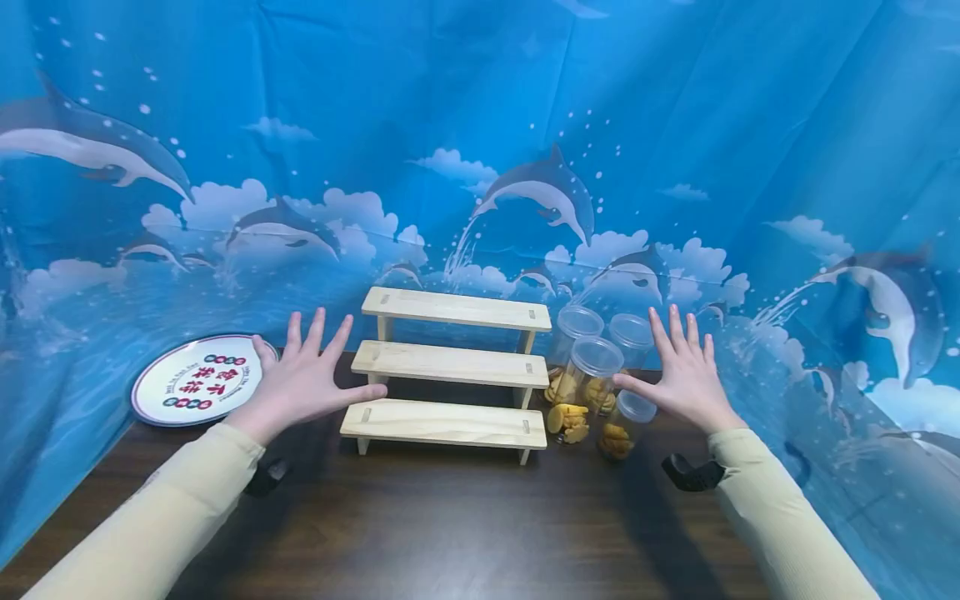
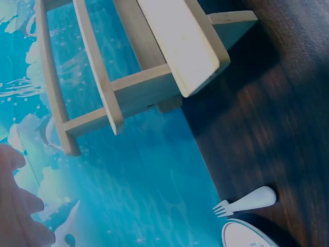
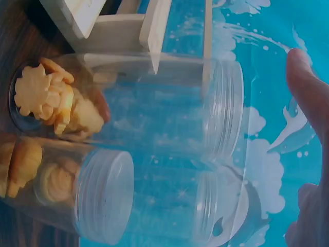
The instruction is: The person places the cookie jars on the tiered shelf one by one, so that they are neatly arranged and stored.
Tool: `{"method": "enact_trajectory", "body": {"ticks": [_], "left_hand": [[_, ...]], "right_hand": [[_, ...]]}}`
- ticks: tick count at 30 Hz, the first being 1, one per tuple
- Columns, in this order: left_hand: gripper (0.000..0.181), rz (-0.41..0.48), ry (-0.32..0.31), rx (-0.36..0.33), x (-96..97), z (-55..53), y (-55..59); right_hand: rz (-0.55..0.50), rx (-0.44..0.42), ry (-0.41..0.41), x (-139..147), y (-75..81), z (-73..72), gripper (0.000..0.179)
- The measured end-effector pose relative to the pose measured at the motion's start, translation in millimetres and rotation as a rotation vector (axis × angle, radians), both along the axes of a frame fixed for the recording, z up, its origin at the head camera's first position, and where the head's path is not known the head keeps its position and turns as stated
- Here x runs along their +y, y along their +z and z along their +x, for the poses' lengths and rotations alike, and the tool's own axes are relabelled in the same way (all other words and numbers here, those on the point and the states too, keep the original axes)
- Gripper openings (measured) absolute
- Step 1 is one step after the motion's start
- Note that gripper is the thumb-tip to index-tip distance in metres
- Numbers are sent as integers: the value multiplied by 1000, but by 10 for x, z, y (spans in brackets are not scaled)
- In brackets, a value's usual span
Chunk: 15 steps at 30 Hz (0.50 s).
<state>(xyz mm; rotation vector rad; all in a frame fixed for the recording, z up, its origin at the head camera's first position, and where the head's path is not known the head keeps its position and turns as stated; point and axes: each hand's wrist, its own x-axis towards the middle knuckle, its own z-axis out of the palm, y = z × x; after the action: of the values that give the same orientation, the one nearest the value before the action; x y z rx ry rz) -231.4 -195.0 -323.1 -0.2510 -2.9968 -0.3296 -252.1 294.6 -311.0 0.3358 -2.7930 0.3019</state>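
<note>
My left hand (image 1: 296, 392) hovers with spread fingers between the plate and the wooden shelf, holding nothing. A white oval plate (image 1: 168, 392) with red and blue lettering lies at the left, its right side overlapped by that hand. The pale three-tier wooden shelf (image 1: 450, 423) stands in the middle. Spread and holding nothing, my right hand (image 1: 686, 383) is just right of several clear lidded jars. The tall front jar (image 1: 592, 375) and the short jar (image 1: 618, 429) contain yellow-brown cookies (image 3: 38, 92). A white fork (image 2: 254, 199) lies near the plate in the left wrist view.
The dark wood table (image 1: 450, 525) runs under everything. Right behind the shelf and jars hangs a blue curtain (image 1: 420, 100) printed with dolphins, which also lines both sides. Black wrist devices (image 1: 693, 473) sit below both hands.
</note>
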Motion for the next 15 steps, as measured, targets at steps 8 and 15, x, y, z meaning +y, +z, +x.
{"method": "enact_trajectory", "body": {"ticks": [8,15], "left_hand": [[119,33,27,-57,-59,-95,-57],[121,144,2,-158,-113,-146,-124]], "right_hand": [[-183,-16,28,210,-93,-182,105],[-389,-166,-7,412,-131,-339,100]]}}
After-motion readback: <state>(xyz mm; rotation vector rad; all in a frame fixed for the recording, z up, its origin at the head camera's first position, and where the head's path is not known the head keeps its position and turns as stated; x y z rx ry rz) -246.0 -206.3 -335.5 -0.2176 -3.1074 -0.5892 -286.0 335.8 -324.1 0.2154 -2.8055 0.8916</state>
